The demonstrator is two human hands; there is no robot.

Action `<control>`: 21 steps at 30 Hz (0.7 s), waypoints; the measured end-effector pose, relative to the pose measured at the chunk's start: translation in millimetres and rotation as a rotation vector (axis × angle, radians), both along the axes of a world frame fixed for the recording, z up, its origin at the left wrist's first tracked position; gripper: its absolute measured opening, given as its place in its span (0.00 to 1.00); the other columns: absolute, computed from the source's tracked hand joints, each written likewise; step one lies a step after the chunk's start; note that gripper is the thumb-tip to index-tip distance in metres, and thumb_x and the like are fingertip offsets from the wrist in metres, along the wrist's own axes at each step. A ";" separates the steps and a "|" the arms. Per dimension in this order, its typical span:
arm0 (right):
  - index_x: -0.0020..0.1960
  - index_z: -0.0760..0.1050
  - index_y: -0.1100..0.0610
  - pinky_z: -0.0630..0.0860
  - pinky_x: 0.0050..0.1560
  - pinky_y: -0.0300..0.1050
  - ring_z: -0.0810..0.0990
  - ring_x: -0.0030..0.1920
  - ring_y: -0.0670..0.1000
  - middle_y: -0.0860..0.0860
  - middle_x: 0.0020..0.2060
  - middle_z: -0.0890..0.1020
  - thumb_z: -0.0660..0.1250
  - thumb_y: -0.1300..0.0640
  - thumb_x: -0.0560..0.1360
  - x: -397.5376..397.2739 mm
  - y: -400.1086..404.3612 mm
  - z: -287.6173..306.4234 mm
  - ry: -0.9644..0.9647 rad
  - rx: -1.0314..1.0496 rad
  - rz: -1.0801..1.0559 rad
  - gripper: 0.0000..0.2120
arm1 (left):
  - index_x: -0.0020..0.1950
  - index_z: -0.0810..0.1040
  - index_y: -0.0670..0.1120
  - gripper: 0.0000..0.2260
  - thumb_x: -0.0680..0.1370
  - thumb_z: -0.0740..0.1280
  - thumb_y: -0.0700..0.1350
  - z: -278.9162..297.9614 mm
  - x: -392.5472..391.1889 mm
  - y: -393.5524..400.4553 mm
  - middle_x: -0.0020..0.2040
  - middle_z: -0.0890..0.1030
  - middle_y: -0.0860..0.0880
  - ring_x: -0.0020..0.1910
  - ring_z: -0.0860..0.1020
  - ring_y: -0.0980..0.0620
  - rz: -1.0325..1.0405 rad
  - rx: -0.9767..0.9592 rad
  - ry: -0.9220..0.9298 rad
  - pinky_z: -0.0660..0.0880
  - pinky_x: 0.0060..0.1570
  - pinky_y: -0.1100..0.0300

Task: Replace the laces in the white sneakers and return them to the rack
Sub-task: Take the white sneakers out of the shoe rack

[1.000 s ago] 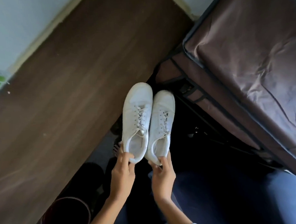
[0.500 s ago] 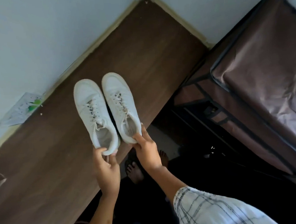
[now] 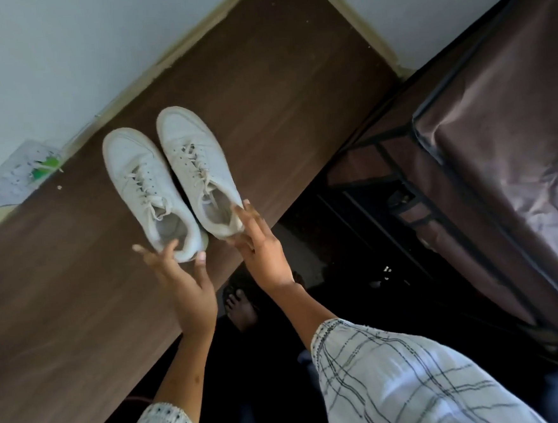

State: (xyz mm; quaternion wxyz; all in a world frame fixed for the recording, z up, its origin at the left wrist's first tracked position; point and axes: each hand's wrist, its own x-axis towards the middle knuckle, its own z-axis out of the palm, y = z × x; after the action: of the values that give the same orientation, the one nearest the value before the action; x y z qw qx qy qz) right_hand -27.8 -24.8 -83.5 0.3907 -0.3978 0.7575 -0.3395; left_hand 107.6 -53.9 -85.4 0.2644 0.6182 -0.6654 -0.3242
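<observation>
Dark wood-grain table (image 3: 264, 119) runs along a pale wall, and on it stand the two white sneakers (image 3: 169, 179), side by side, toes toward the wall and heels toward the table's near edge. Both are laced, with loose ends trailing into their openings; I cannot tell whether these are old or new laces. No spare laces show anywhere, so my guess is that the relacing has not begun and nearly the whole task is left, including the trip to the rack.

At the heel of the leftward sneaker is the left hand (image 3: 183, 277), fingers spread and straight, tips at or just off the heel rim, gripping nothing. The right hand (image 3: 260, 249) lies at the heel of the other sneaker, its straight fingers touching the collar, again without a grip.

Farther along the table from the sneakers, by the wall, lies a paper sheet (image 3: 14, 177) with green marks. Beyond the table's end stands the brown fabric-covered rack (image 3: 496, 130), its front open and dark.
</observation>
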 end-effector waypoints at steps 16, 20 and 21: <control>0.78 0.54 0.52 0.73 0.60 0.47 0.75 0.62 0.62 0.63 0.71 0.62 0.67 0.58 0.79 -136.0 245.6 -99.7 0.190 0.509 -0.923 0.34 | 0.72 0.69 0.43 0.19 0.82 0.57 0.48 -80.1 -51.5 112.9 0.75 0.68 0.41 0.74 0.66 0.43 -0.718 0.064 -0.086 0.54 0.75 0.46; 0.79 0.46 0.48 0.70 0.63 0.51 0.68 0.69 0.65 0.64 0.73 0.60 0.67 0.57 0.78 -182.6 262.7 -127.8 0.249 0.515 -1.098 0.39 | 0.72 0.69 0.44 0.19 0.82 0.58 0.48 -109.3 -75.3 126.1 0.74 0.69 0.42 0.73 0.67 0.43 -0.711 0.152 -0.061 0.58 0.75 0.44; 0.80 0.46 0.49 0.69 0.65 0.52 0.68 0.69 0.66 0.64 0.73 0.59 0.68 0.56 0.78 -192.1 263.9 -134.1 0.280 0.507 -1.127 0.40 | 0.72 0.69 0.44 0.18 0.83 0.60 0.47 -115.8 -80.9 129.0 0.73 0.69 0.42 0.73 0.67 0.43 -0.703 0.170 -0.050 0.59 0.74 0.43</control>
State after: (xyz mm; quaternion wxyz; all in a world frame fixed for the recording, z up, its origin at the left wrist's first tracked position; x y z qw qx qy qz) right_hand -220.0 239.1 -217.6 0.1311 0.1265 0.9515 -0.2481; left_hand 26.7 75.1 -201.2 0.0683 0.3790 -0.8143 -0.4342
